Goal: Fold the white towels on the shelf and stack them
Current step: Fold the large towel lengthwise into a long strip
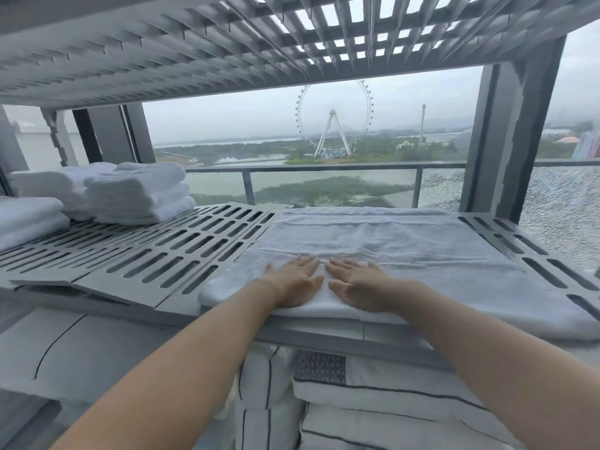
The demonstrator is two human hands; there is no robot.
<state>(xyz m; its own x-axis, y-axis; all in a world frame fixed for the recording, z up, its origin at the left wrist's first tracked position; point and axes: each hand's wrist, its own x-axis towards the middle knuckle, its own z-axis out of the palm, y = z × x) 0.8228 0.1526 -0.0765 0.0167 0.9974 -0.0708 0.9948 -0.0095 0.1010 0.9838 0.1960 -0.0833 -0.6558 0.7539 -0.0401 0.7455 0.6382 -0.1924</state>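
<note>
A white towel (406, 248) lies spread flat on the right half of the grey slotted shelf (168, 254), its near edge doubled over at the shelf's front. My left hand (297, 280) and my right hand (358, 285) rest palm-down side by side on the near part of that towel, fingers spread and pointing away from me, holding nothing. A stack of folded white towels (139, 193) stands at the back left of the shelf, with another stack (48, 183) behind it and a third pile (26, 219) at the far left edge.
An upper slotted shelf (227, 43) hangs low overhead. A grey upright post (516, 141) stands at the back right. White pillows with black piping (373, 401) fill the level below. Behind the shelf is a window with a balcony railing (324, 167).
</note>
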